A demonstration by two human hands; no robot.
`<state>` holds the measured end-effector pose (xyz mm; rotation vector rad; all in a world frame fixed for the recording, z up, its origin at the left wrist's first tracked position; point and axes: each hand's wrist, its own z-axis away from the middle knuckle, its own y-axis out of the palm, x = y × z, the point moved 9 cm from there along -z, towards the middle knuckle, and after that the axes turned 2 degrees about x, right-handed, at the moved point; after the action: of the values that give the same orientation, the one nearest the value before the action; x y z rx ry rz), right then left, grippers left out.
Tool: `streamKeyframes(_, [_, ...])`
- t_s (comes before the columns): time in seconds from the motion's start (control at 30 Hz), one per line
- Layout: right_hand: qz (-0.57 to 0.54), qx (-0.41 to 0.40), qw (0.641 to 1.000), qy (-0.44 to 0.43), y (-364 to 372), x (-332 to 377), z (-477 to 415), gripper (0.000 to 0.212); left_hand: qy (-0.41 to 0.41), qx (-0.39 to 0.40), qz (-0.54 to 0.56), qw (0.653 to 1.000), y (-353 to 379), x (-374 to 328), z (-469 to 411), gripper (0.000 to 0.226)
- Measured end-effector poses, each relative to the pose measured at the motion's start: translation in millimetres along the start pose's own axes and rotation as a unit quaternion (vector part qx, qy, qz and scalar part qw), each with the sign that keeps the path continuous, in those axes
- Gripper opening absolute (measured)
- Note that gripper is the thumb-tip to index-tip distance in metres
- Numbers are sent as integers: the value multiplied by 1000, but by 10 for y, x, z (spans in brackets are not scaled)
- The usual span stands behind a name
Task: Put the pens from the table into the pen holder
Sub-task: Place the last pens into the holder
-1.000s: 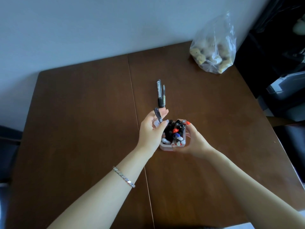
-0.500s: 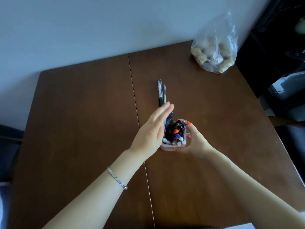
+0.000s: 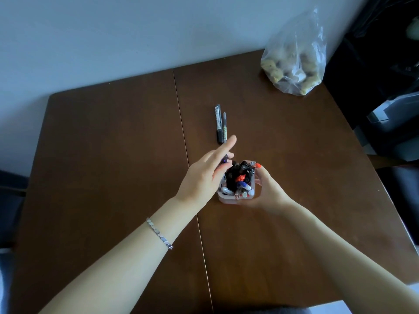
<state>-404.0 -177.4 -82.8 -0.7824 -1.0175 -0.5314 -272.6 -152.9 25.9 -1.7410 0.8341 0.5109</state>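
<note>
A small translucent pen holder (image 3: 235,197) stands mid-table, packed with several pens, black, red and blue. My right hand (image 3: 269,190) grips its right side. My left hand (image 3: 203,176) is at the holder's left edge, index finger stretched out. Thumb and middle finger pinch a dark pen (image 3: 225,159), which stands in the holder's left side with only its top end showing. Beyond the holder, a black marker (image 3: 218,124) and a thinner grey pen (image 3: 224,126) lie side by side on the brown table (image 3: 113,143).
A clear plastic bag (image 3: 294,66) of lumpy yellowish items sits at the table's far right corner by the wall. Dark furniture and a grey box (image 3: 394,114) stand past the right edge. A seam (image 3: 181,114) runs down the table's middle.
My left hand brought the dark pen down from above into the holder's left side, and its fingers have stretched out. The right hand and the two lying pens stayed put.
</note>
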Motion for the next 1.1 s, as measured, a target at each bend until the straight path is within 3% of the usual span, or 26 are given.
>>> streamKeyframes(0.13, [7,-2,1000,0,5,-46,-20,92,-15,-51,-25,998,-48,15,21,29])
streamKeyframes(0.33, [6,-4,1000,-14,12,-42,-36,96,9,-51,-21,998,89,-205,187,22])
streamKeyframes(0.4, [10,-2,1000,-17,19,-38,-26,96,-58,-94,35,993,21,-99,224,17])
streamKeyframes(0.5, [15,7,1000,-16,26,-44,-12,96,-219,-165,155,949,-68,219,284,16])
streamKeyframes(0.57, [14,10,1000,-11,19,-52,-8,95,-204,-130,136,961,-16,196,242,18])
streamKeyframes(0.67, [17,9,1000,-16,20,-52,-8,94,-132,-88,12,987,28,153,208,22])
streamKeyframes(0.77, [19,4,1000,-13,23,-73,-13,94,-118,-46,-48,991,85,242,263,27])
streamKeyframes(0.87, [12,-1,1000,-13,9,-63,-2,94,-96,31,-22,995,227,181,355,44])
streamKeyframes(1.0, [11,8,1000,-2,15,-63,5,95,-92,197,13,976,450,273,510,66])
streamKeyframes(1.1, [43,20,999,3,15,-73,-5,96,-143,252,32,957,474,442,558,94])
